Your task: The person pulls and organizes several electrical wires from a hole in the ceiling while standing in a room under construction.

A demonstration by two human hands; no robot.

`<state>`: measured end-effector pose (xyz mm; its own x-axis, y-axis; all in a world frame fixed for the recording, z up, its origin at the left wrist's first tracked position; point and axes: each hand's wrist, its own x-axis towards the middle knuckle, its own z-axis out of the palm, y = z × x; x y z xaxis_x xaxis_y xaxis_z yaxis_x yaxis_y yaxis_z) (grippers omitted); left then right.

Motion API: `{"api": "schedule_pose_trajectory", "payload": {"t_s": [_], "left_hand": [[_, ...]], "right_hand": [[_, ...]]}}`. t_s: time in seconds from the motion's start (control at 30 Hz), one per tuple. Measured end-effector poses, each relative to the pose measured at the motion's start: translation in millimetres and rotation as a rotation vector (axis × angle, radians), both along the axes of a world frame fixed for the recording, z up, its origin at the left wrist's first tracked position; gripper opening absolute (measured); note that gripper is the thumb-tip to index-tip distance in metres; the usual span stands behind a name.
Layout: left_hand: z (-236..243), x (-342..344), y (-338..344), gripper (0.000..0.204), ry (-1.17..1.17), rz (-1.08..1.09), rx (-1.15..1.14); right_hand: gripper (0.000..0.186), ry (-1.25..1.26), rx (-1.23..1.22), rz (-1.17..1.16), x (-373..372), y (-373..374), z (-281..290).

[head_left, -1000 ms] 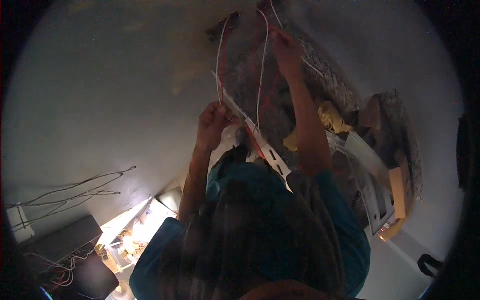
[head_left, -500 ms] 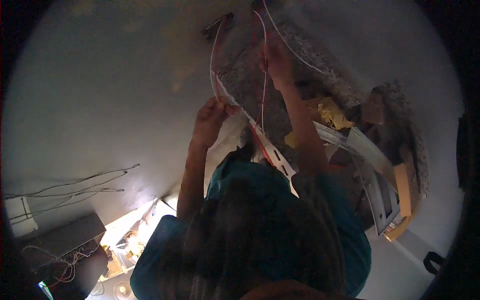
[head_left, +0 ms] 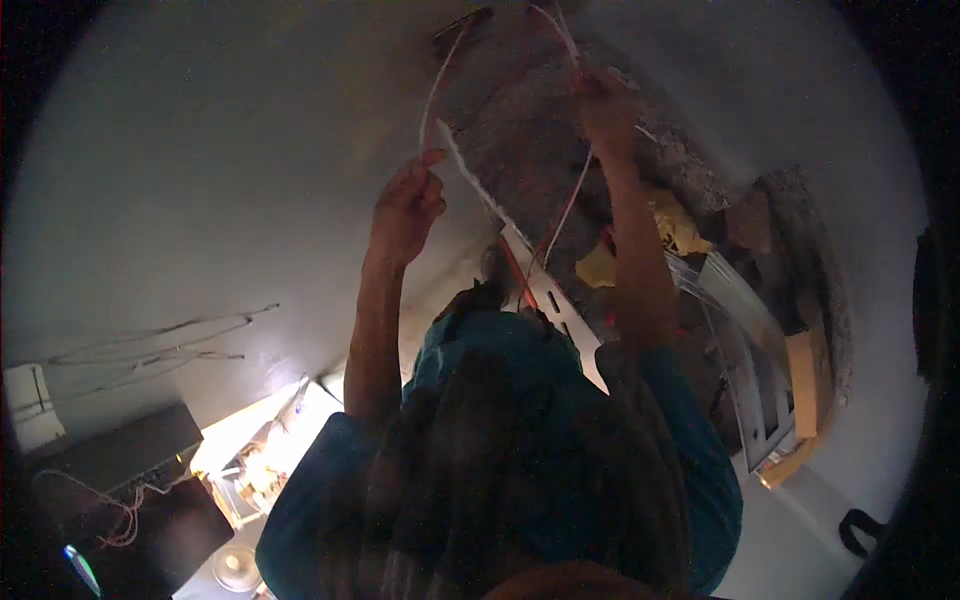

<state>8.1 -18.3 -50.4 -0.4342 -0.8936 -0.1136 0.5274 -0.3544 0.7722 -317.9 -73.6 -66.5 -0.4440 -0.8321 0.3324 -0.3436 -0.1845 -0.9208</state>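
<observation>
Raised at upper centre, my left hand (head_left: 408,205) has its fingers closed at the lower part of a thin white wire (head_left: 434,95), which hangs from a dark opening (head_left: 462,32) in the wall; a reddish strand runs close beside it. My right hand (head_left: 608,118), somewhat blurred, is up to the right, closed around another white wire (head_left: 572,205). That wire enters the hand from above and leaves it below, slanting down to the left with a red wire alongside. The exact finger placement of my right hand is too dark to make out.
Behind my right arm lie yellow crumpled material (head_left: 680,222), clear-looking strips (head_left: 745,300) and an orange-tan board (head_left: 803,385). A white slotted strip (head_left: 540,285) stands near my body. Loose cables (head_left: 160,355) stick out from the left wall, above a dark box (head_left: 120,445) and a bright lamp-lit area (head_left: 265,465).
My right hand has moved to the right, drawing the wire below it into a slant. My left hand has shifted slightly up and left, still at its wire.
</observation>
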Motion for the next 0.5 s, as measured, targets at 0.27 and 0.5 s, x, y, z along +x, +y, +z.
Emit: {"api": "schedule_pose_trajectory", "payload": {"t_s": [0.27,0.5], "left_hand": [[-1,8,-7,0.029,-0.149,-0.101,-0.012],[1,0,-5,0.026,-0.176,-0.179,-0.033]], "right_hand": [[0.026,0.006,0.028,0.008,3,1,16],[0.026,-0.15,0.045,0.045,-10,6,-4]]}}
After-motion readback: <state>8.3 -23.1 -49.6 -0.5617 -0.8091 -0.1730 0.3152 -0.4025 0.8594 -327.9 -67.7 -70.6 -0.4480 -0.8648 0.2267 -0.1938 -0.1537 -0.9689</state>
